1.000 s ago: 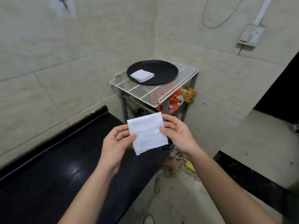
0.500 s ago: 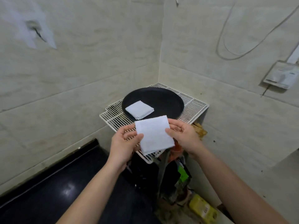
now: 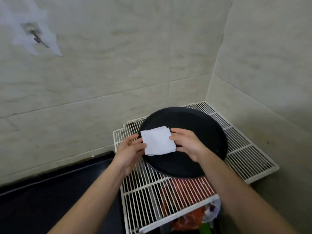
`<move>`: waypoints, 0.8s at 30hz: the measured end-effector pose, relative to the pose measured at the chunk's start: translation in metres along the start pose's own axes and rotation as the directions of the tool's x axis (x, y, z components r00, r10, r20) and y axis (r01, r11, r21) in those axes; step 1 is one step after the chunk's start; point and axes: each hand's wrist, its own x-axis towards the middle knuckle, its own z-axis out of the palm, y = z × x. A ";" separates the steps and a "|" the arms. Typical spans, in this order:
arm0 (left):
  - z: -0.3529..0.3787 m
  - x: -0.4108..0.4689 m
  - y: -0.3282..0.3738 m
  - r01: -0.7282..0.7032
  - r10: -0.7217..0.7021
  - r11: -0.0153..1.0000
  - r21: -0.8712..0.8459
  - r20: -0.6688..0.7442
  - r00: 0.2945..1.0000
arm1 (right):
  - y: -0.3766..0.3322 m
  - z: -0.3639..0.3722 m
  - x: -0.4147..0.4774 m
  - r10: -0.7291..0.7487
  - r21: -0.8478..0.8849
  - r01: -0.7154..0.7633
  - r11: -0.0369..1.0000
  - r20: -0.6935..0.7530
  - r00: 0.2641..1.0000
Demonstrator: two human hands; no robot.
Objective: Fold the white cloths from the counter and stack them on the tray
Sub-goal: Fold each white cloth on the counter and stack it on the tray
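A folded white cloth (image 3: pixel 157 142) is held flat over the left part of the round black tray (image 3: pixel 202 132). My left hand (image 3: pixel 130 149) pinches its left edge and my right hand (image 3: pixel 187 143) pinches its right edge. White layers show at the cloth's far edge and under its near corner; I cannot tell whether they belong to the cloth lying on the tray earlier. The tray sits on a white wire rack (image 3: pixel 244 154) in the corner of the tiled walls.
A black counter (image 3: pixel 50 200) runs along the left wall up to the rack. Under the rack lie red and orange packets (image 3: pixel 185 191) and other clutter. A hook (image 3: pixel 36 38) sticks out of the wall at upper left.
Both hands carried the folded cloth forward from above the counter end to over the tray, onto the spot where the earlier folded cloth lay. The view came closer to the rack.
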 end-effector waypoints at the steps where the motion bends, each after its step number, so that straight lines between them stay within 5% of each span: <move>1: 0.004 0.006 0.000 -0.008 0.008 1.000 -0.002 -0.033 0.999 | -0.002 -0.002 0.011 0.006 -0.006 -0.006 1.000 0.020 1.000; 8: 0.014 0.033 -0.004 -0.037 0.035 0.999 -0.012 -0.164 0.986 | -0.004 -0.011 0.057 0.035 0.049 -0.039 0.998 0.065 0.997; 24: 0.006 0.041 -0.026 -0.081 0.124 0.978 0.193 -0.225 0.966 | 0.006 -0.018 0.067 -0.032 -0.099 0.045 0.994 0.130 0.991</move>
